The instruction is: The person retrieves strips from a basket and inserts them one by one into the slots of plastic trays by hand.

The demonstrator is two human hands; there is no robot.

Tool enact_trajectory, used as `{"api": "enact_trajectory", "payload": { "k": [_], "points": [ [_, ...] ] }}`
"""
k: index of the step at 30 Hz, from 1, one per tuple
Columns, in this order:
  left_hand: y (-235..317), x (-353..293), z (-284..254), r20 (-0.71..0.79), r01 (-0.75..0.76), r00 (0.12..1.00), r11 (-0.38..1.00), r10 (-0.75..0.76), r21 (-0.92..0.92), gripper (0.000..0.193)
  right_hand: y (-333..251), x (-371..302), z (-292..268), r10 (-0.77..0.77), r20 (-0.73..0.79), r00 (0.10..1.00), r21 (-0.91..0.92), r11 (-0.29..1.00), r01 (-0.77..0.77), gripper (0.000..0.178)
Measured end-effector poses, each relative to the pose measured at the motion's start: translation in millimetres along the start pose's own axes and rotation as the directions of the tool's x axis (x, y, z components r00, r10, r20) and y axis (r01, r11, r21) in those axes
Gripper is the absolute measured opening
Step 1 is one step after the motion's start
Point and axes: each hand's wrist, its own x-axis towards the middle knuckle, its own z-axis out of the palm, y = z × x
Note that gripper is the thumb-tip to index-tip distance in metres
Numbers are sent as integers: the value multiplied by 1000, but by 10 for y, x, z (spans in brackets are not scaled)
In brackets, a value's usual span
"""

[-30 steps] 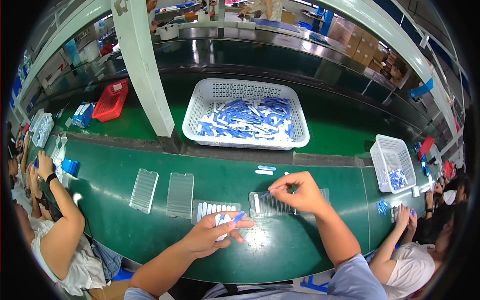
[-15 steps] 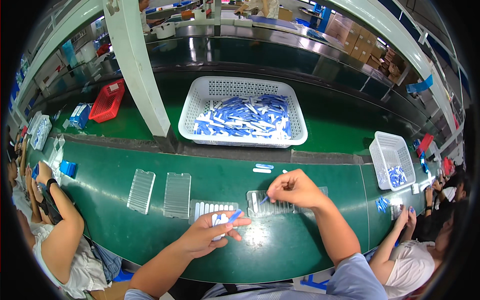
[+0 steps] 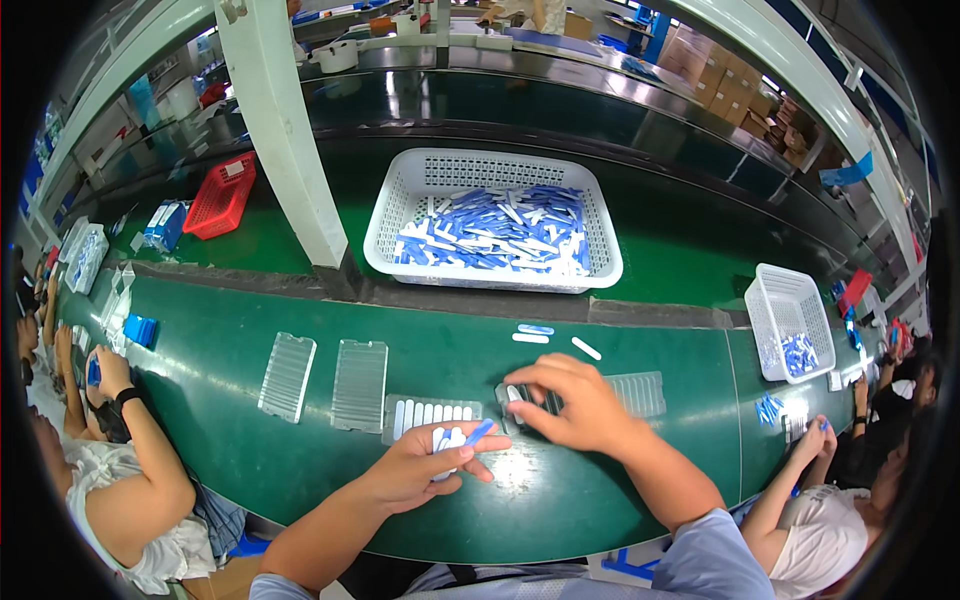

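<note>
My left hand (image 3: 415,468) is closed round a bunch of small flat blue-and-white strips (image 3: 447,440), with one blue strip jutting out past the fingertips. Just beyond it lies a clear ridged tray (image 3: 390,425) holding a row of several white strips (image 3: 432,412). My right hand (image 3: 580,405) hovers palm down over another clear tray (image 3: 504,396), its thumb and index finger apart. A white strip (image 3: 515,393) shows in that tray between those fingers. The hand covers most of the tray.
Two clear trays (image 3: 287,378) (image 3: 358,385) lie to the left; another clear tray (image 3: 645,392) lies right of my hand. Loose strips (image 3: 586,348) lie beyond. A white basket (image 3: 490,285) of strips stands behind, near a post (image 3: 280,130). People work on both sides.
My right hand has lowered and moved slightly left over the tray, and its pinch on a blue strip has opened. The left hand still holds its bunch.
</note>
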Motion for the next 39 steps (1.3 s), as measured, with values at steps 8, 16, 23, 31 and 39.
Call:
{"api": "enact_trajectory", "payload": {
  "k": [8, 16, 23, 31, 39],
  "points": [
    [-23, 23, 71, 39, 13, 999, 999, -14, 34, 47, 0, -55, 41, 410, 59, 910, 771, 560, -302, 10],
    [-27, 32, 11, 60, 50, 997, 997, -54, 66, 46, 162, -24, -188, 488, 123, 864, 804, 461, -375, 11],
    [-42, 37, 64, 61, 70, 995, 994, -76, 89, 44, 420, -49, -128, 306, 262, 915, 428, 813, -394, 9],
    [-46, 24, 34, 128, 117, 984, 990, -125, 73, 32, 409, -23, -57, -35, 97, 995, -23, 999, 37, 33],
    [-110, 33, 260, 71, -179, 894, 209, 443, 961, 28, 437, 25, -80, -50, 142, 989, -69, 996, 60, 41]
  ]
}}
